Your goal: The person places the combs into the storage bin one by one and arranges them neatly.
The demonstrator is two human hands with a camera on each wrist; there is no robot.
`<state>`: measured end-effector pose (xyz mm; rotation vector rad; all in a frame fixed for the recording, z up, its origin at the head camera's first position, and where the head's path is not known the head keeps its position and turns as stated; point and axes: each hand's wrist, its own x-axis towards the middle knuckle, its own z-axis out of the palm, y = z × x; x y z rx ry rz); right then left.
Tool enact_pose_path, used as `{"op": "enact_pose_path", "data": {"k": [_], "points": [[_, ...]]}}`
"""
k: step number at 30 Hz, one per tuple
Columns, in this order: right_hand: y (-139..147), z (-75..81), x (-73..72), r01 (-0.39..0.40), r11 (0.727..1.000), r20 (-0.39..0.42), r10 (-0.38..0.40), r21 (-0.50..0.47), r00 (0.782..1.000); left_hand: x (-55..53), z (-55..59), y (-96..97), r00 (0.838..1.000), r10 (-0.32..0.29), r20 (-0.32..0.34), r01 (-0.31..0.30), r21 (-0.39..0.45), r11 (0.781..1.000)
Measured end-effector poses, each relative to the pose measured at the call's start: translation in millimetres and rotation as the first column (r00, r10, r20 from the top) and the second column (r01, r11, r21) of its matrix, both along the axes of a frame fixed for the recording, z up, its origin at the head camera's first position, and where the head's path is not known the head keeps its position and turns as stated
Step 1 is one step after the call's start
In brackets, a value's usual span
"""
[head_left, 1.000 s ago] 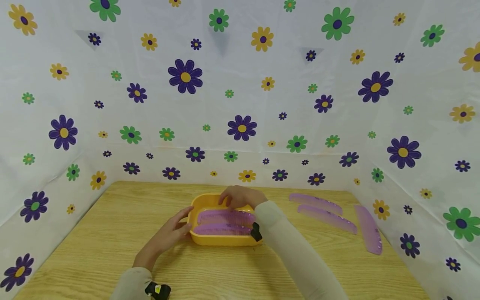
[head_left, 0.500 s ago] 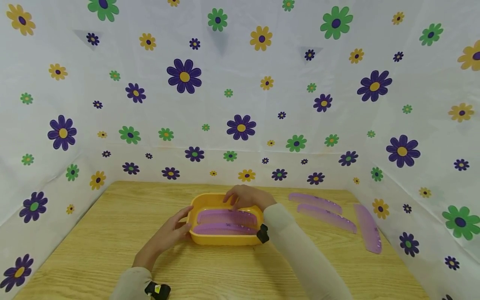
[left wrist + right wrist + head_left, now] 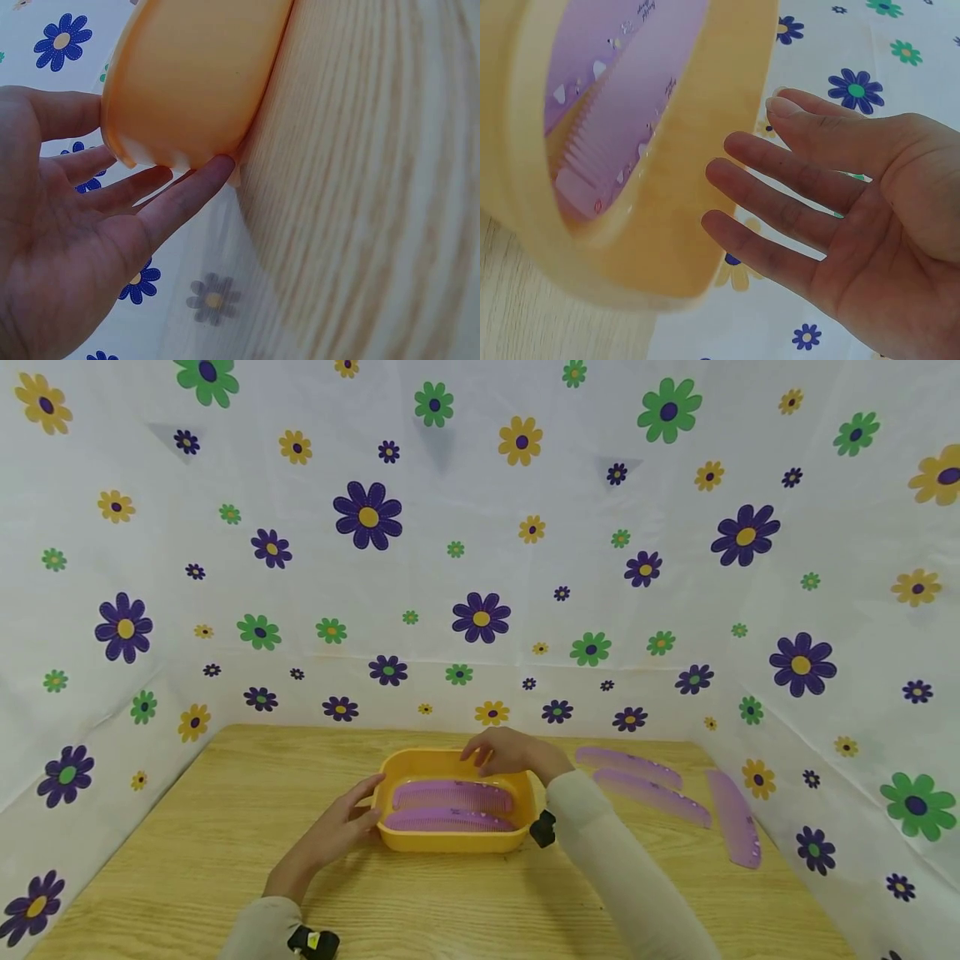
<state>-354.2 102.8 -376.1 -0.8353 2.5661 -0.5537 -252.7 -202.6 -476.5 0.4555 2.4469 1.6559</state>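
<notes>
Touching the yellow tray (image 3: 450, 842) on the wood-grain table (image 3: 427, 910), the person's left hand (image 3: 341, 823) sets outstretched fingers against its left end. Inside lie two roughly parallel purple combs (image 3: 450, 820). The right hand (image 3: 508, 752), fingers loosely extended, hangs empty at the far rim; it should clear both combs while the left presses lightly. Three loose combs (image 3: 652, 797) lie to the right.

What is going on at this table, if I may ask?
A person's left hand touches the left end of a yellow tray, which holds two purple combs. The right hand is empty, near the tray's far side. Three more purple combs lie on the table, to the right.
</notes>
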Motion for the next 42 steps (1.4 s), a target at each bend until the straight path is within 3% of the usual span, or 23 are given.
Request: {"op": "enact_pose_path", "data": {"k": [10, 22, 42], "points": [[18.6, 3.3, 3.1, 0.016, 1.0, 0.004, -0.016, -0.016, 1.0, 1.0, 0.3, 1.6, 1.0, 0.011, 0.016, -0.011, 0.0, 1.0], [37.3, 4.6, 3.9, -0.022, 0.999, -0.019, 0.022, -0.027, 1.0, -0.3, -0.7, 0.3, 1.0, 0.0, 0.009, 0.0, 0.006, 1.0], [75.6, 6.5, 9.1, 0.052, 0.998, -0.024, -0.053, -0.042, 0.998, -0.8, -2.1, -0.3, 0.999, -0.037, -0.012, 0.038, 0.024, 0.999]]}}
